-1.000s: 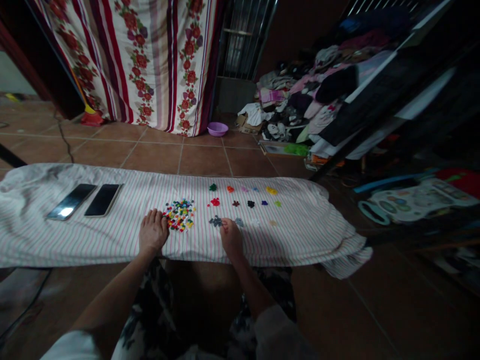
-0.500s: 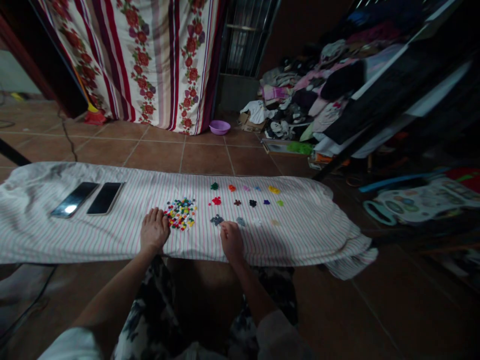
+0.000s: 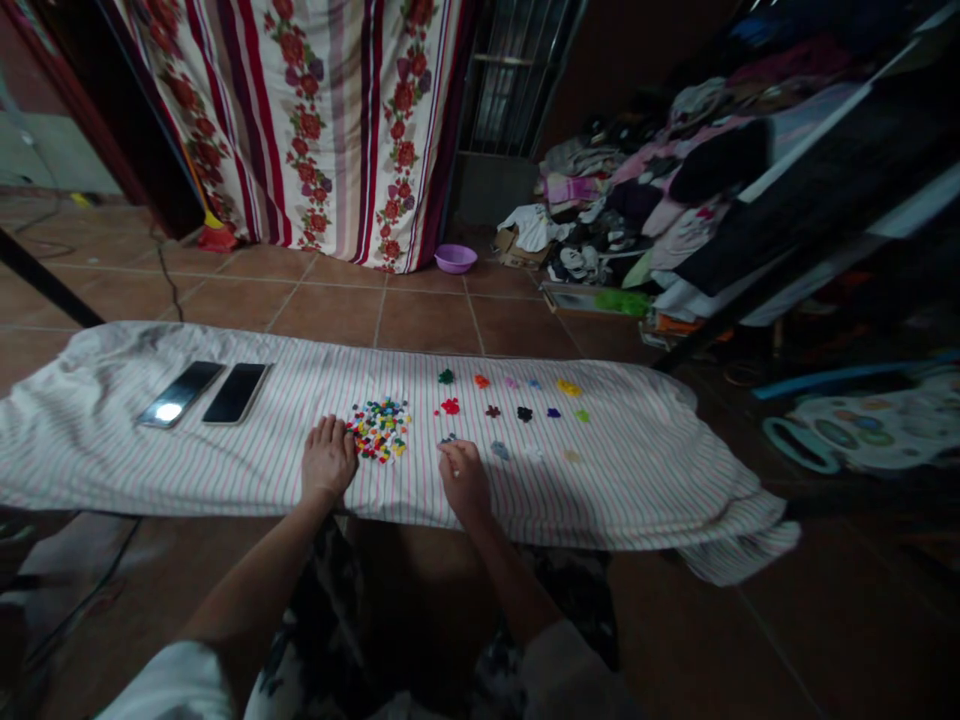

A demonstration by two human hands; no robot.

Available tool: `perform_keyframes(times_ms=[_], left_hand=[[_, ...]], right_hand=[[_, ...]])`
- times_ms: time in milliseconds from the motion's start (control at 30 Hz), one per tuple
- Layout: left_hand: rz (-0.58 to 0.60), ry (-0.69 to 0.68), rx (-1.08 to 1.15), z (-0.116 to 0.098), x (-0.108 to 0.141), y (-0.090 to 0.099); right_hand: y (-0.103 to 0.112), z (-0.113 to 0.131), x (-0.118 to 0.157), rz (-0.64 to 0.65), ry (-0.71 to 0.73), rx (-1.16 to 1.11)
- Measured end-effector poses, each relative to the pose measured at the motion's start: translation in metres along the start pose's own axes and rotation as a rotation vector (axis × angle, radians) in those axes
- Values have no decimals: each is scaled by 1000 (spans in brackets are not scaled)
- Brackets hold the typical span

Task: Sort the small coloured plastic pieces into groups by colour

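Observation:
My left hand (image 3: 328,462) lies flat on the striped cloth (image 3: 255,470), its fingertips at the left edge of a mixed heap of small coloured pieces (image 3: 381,432). To the right, my right hand (image 3: 465,482) is closed in a pinch over a little dark grey pile (image 3: 448,439), partly covering it. Whatever its fingertips hold is hidden. Small single-colour piles stand in rows beyond: green (image 3: 446,377), orange (image 3: 481,381), yellow (image 3: 568,387), red (image 3: 450,406), brown (image 3: 492,411), black (image 3: 524,413) and light grey (image 3: 499,450) among them.
Two phones (image 3: 238,392) lie at the cloth's left side. Past the table are a floral curtain (image 3: 345,130), a purple basin (image 3: 456,259) and a heap of clothes (image 3: 622,200). A dark slanting bar (image 3: 712,330) rises at the right.
The view has swung slightly left, so the scene sits further right. My right hand has moved left over the dark grey pile, covering more of it. My left hand stays by the mixed heap.

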State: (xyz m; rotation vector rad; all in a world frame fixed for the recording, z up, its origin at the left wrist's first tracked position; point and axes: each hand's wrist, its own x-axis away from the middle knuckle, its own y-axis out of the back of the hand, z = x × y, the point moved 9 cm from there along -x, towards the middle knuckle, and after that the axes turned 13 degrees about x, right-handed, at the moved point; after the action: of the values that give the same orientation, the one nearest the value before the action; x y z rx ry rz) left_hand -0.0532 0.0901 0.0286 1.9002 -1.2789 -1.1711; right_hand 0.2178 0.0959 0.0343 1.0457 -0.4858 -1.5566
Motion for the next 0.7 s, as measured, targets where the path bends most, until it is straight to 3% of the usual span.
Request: perform_keyframes(times_ms=[167, 367, 700], left_hand=[[-11, 10, 2, 0, 0, 0], [-26, 6, -12, 0, -1, -1], [-41, 5, -11, -2, 0, -1]], right_hand=[[-16, 48, -29, 70, 111, -16], [-51, 96, -72, 199, 192, 94], [-98, 128, -106, 340, 263, 229]])
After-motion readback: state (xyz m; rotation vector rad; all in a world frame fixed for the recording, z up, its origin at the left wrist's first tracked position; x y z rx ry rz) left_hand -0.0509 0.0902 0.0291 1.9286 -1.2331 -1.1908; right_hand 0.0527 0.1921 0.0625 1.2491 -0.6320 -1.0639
